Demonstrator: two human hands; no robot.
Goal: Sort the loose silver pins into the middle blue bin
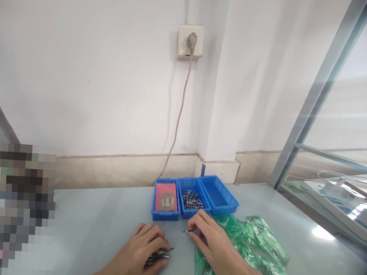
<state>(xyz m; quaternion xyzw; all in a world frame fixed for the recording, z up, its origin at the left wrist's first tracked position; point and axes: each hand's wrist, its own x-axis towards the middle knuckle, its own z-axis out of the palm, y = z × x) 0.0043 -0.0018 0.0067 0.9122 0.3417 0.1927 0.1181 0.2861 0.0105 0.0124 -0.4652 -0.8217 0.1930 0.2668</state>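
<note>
My left hand (144,249) is closed around a bunch of small dark metal pins (157,256), their ends poking out between thumb and fingers. Pinched between thumb and forefinger of my right hand (207,234) is a single thin metal pin (185,231), held just above the table. Right behind that hand stands a blue bin (181,215) with many similar metal pins (192,200) in it. Under and beside my right forearm lie green plastic bags (252,237) with thin metal pieces inside.
To the left, another blue bin (165,216) holds a pink sheet and a small clear bag (167,201). A third blue bin (219,195) stands at the right. Behind the grey table (104,215), a cord (181,108) hangs from the wall socket (182,42). A metal frame (309,108) rises at right.
</note>
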